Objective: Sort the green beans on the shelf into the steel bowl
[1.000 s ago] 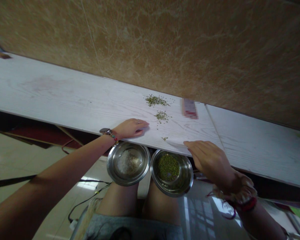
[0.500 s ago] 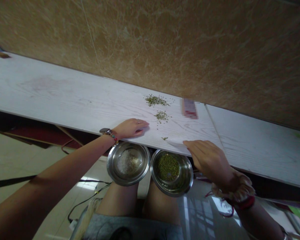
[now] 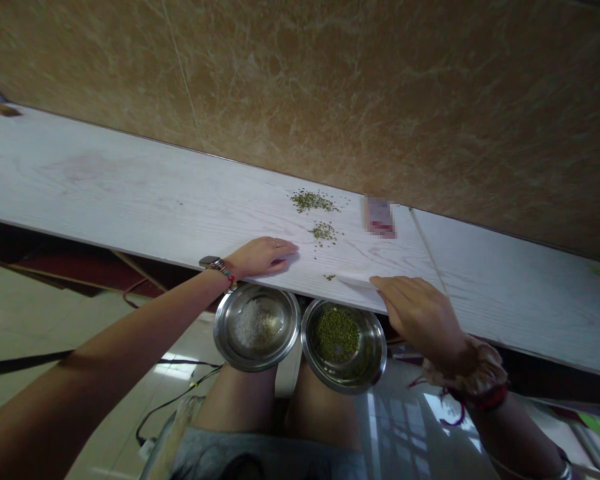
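My left hand lies on the white wood-grain bench, fingers stretched out and holding nothing. Over the bench's front edge, my right hand pinches a thin, pale, flat strip; its exact kind is unclear. The strip's far end lies close to a few green beans. Farther back are a small cluster of green beans and a larger scattered pile. Below the edge, a steel bowl contains many green beans. To its left, another steel bowl holds whitish grains.
A blurred-out rectangular item sits at the back of the bench near a board seam. Behind rises a brown marbled wall. Both bowls are by my knees. A black cable runs across the tiled floor at left.
My right hand has shifted slightly to the right with the pale strip. My left hand, the bean piles and both bowls stay where they were.
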A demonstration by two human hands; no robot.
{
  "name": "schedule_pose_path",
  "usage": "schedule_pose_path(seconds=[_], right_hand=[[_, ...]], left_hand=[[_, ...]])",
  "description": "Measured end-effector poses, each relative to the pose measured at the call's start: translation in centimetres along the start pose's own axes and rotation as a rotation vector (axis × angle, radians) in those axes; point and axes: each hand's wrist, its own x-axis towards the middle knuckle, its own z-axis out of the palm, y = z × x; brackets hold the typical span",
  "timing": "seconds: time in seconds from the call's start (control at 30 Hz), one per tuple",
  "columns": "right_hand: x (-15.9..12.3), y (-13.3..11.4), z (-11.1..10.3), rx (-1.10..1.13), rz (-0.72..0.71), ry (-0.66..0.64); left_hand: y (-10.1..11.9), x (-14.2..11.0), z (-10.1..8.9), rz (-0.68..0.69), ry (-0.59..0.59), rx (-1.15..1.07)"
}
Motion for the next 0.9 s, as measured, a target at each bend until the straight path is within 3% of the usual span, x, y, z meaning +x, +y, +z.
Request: schedule_pose_path(seconds=[0.27, 0.57, 0.9], right_hand=[[-0.2, 1.2, 1.1, -0.029, 0.056, 0.003], [0.8, -0.4, 1.2, 0.05, 0.025, 0.005], [1.4, -0.5, 1.0, 0.065, -0.031, 0.02]], left_hand=[[0.1, 0.0, -0.1, -0.007, -0.009, -0.004], [0.1, 0.0, -0.2, -0.019, -0.02, -0.001], [0.1, 0.1, -0.1, -0.014, -0.022, 0.013]])
